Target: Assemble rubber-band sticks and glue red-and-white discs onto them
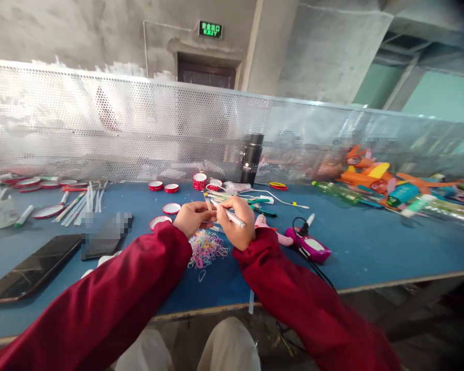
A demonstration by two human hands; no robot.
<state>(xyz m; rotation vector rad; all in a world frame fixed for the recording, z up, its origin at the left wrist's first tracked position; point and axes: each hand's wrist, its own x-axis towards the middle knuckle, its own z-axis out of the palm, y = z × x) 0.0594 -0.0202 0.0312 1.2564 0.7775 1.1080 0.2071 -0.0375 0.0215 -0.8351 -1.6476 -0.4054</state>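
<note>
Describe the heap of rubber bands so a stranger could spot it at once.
Start at the front edge of the blue table, where the left hand meets the right hand, which grips a white stick. Just below them, between the wrists, lies the heap of rubber bands. It is the only loose tangle of thin pastel loops there.

A small factory assembly workshop. A long blue bench [371, 242] fenced by a perforated metal screen [119, 129] carries batches of identical parts: red caps [163, 186] at centre, white sticks [81, 203] at left, orange toys [365, 172] at upper right. Bare concrete walls [81, 31] and a green exit sign [211, 29] fill the top of the frame.
</note>
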